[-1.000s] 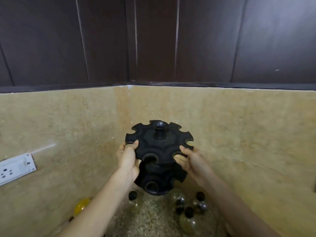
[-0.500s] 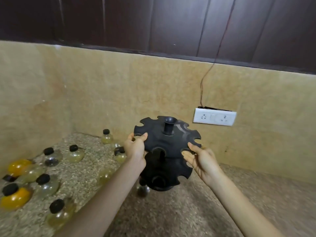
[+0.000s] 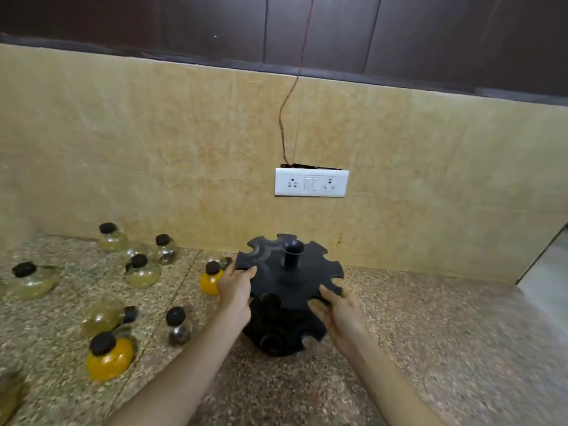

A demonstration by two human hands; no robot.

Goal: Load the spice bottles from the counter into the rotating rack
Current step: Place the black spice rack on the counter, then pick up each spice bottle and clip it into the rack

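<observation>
A black two-tier rotating rack (image 3: 289, 281) with notched slots and a centre post stands low over the speckled counter (image 3: 430, 348); its slots hold nothing. My left hand (image 3: 235, 287) grips the left rim of its top tier and my right hand (image 3: 339, 312) grips the right front rim. Several round glass spice bottles with black caps lie scattered to the left: an orange-filled one (image 3: 107, 358) near the front, another orange one (image 3: 209, 279) just left of my left hand, a dark-filled one (image 3: 179, 325), and pale yellow ones (image 3: 143, 270) further back.
A tan tiled wall runs behind the counter with a white socket plate (image 3: 311, 182) and a thin wire (image 3: 289, 96) rising from it. Dark cabinets (image 3: 399, 32) hang above. The counter ends at the right by an opening (image 3: 547, 265).
Both hands carried the rack from the corner rightward and down toward the counter. The view swung right, so the bottles now lie to the left and the socket plate is centred.
</observation>
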